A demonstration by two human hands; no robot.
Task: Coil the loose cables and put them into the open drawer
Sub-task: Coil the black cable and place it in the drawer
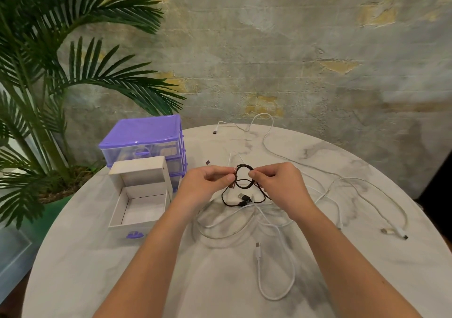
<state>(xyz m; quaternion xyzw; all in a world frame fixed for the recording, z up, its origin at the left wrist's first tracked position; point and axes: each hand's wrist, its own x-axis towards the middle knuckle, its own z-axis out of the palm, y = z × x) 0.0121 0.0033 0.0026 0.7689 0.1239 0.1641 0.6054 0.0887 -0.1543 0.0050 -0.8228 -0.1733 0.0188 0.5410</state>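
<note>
Hard to tell exactly how many turns the black cable has, since both hands are covering the sides of the loop. The left hand is pinching the loop's left edge between thumb and curled fingers, and the right hand is pinching the right edge the same way, holding it up just above the table. The rest of that thin, glossy black cord is hanging down in a slack loop, with its USB plug dangling near the tabletop. Several white cables are lying uncoiled across the round, marble-look top, tangling under the hands so I can't say which end belongs to which; one is trailing toward the far edge. The open drawer, a pale boxy thing with a purple handle, is sitting pulled out to the left of the hands, and part of its front is getting cut off by the left forearm. Behind it is standing the translucent purple plastic drawer unit, and a leafy palm is filling the left side.
</note>
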